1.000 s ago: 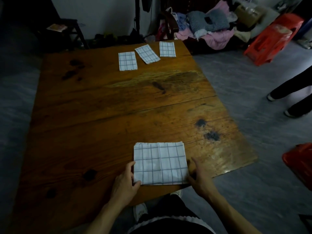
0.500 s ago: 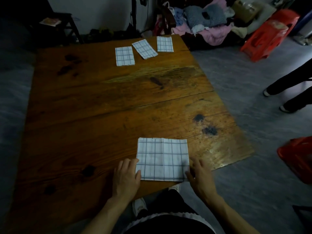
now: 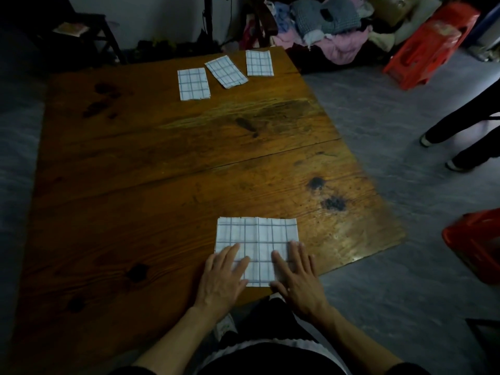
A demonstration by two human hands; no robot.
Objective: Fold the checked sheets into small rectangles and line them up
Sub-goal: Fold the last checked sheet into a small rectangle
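A white sheet with a dark check pattern [image 3: 258, 236] lies folded into a near square by the near edge of the wooden table [image 3: 162, 163], with a crease down its middle. My left hand [image 3: 223, 277] lies flat on its near left part, fingers straight. My right hand [image 3: 296, 277] lies flat on its near right part. Three small folded checked rectangles sit at the far edge: a left one [image 3: 193, 83], a middle one [image 3: 226, 71] turned at an angle, and a right one [image 3: 259, 63].
Red plastic stools stand on the grey floor at the far right [image 3: 430, 44] and near right [image 3: 476, 247]. A pile of clothes [image 3: 327, 25] lies beyond the table. A person's legs [image 3: 465, 133] are at the right. A dark chair [image 3: 81, 33] stands far left.
Both hands have moved from the sheet's side edges onto its top and now lie flat on it. The sheet has shifted a little to the right.
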